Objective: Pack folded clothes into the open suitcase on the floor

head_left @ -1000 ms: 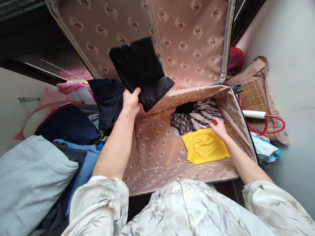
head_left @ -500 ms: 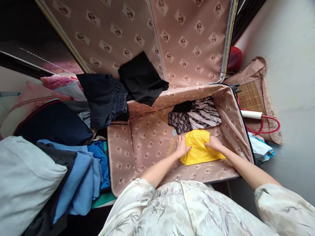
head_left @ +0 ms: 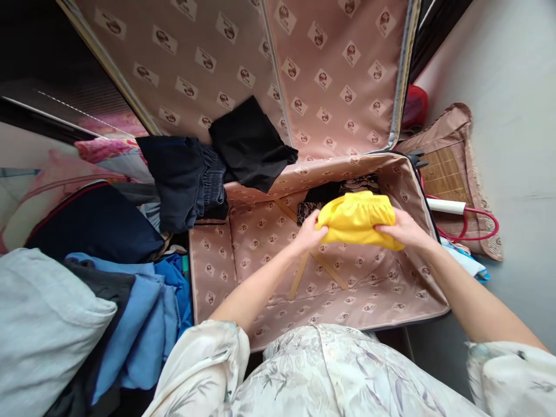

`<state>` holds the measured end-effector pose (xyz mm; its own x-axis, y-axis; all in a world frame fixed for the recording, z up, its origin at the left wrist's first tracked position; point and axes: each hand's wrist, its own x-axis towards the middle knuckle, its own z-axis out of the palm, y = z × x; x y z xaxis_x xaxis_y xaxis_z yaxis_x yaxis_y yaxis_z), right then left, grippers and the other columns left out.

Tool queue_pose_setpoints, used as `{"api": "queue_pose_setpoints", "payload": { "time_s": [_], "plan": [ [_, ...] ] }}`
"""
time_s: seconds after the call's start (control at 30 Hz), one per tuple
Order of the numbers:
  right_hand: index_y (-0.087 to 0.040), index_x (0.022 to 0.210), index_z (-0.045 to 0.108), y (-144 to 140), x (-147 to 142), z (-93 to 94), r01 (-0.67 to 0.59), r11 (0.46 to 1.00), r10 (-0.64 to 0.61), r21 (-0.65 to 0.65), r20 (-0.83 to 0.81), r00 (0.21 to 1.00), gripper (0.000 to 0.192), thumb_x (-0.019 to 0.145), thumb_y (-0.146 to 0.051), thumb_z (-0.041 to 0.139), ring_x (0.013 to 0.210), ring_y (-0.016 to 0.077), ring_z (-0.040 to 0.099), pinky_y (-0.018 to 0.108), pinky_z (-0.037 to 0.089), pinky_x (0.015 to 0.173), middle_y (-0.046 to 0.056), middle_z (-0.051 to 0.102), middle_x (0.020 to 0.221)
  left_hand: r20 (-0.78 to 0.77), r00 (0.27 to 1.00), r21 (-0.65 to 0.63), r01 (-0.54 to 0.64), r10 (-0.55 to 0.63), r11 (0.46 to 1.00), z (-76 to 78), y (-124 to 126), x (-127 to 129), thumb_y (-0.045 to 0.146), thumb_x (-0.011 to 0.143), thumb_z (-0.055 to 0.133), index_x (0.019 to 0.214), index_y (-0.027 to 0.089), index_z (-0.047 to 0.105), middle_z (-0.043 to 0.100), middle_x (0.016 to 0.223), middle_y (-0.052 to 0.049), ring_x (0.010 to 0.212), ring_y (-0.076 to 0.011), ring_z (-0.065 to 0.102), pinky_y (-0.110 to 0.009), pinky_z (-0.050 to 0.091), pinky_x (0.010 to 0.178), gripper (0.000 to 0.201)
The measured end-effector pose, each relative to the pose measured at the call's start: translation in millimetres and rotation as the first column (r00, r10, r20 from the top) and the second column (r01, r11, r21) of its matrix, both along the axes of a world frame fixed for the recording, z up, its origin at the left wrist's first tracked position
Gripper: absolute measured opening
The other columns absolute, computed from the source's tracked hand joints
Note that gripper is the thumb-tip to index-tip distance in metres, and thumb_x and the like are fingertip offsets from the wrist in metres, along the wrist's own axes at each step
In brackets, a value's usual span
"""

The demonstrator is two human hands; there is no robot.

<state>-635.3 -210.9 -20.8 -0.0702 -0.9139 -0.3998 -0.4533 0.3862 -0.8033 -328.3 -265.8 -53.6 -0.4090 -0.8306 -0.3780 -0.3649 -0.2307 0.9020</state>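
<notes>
- Grip-wise, left hand (head_left: 310, 233) and right hand (head_left: 405, 228) are each pinching one end of a bunched-up yellow garment (head_left: 354, 219)
- yellow garment's up over the open suitcase (head_left: 256, 249), partly blocking some black lace fabric (head_left: 306, 212)
- black folded cloth (head_left: 253, 143) is draped at the suitcase's far edge, right by dark elastic-waist bottoms (head_left: 180, 179)

Left hand (head_left: 309, 233) and right hand (head_left: 403, 228) in pinch grips, forearms (head_left: 256, 284) angled inward

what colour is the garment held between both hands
The garment is yellow; it shows best in the head view.
</notes>
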Motion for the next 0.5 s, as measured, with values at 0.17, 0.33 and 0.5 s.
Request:
{"api": "queue_pose_setpoints", "payload": {
  "time_s": [0.17,0.33,0.5],
  "plan": [
    [-0.015,0.143,0.047,-50,2,-53.2,0.163,0.986,-0.137,0.028,-0.422,0.896,0.091,0.064,-0.046,0.083,0.13,0.0414,0.054,0.052,0.044,0.109,0.022,0.06,0.137,0.405,0.895,-0.055,-0.179,0.186,0.982,-35.0,-40,-21,0.028,0.077,0.076,0.141,0.017,0.045,0.048,0.147,-0.023,0.141,-0.0401,0.044,-0.054,0.033,0.117,0.072],
    [-0.009,0.148,0.037,-64,42,-93.5,0.356,0.919,-0.184,0.171,-0.613,0.768,0.095,0.072,-0.051,0.076,0.137,0.0459,0.047,0.061,0.037,0.111,0.03,0.053,0.142,0.41,0.901,0.074,-0.186,0.14,0.98,-68.8,-27,-23,0.028,0.068,0.087,0.148,0.017,0.043,0.034,0.159,-0.025,0.15,-0.0451,0.031,-0.054,0.028,0.122,0.091],
    [-0.015,0.123,0.06,-54,83,-76.7,0.254,0.942,-0.152,0.218,-0.397,0.905,0.054,0.073,-0.032,0.068,0.115,0.0391,0.066,0.05,0.051,0.099,0.02,0.071,0.116,0.067,0.892,0.378,-0.438,0.448,0.816,-52.3,-18,-31,0.023,0.071,0.085,0.149,0.013,0.04,0.05,0.151,-0.024,0.139,-0.0329,0.053,-0.044,0.044,0.115,0.09]
  ]
}}
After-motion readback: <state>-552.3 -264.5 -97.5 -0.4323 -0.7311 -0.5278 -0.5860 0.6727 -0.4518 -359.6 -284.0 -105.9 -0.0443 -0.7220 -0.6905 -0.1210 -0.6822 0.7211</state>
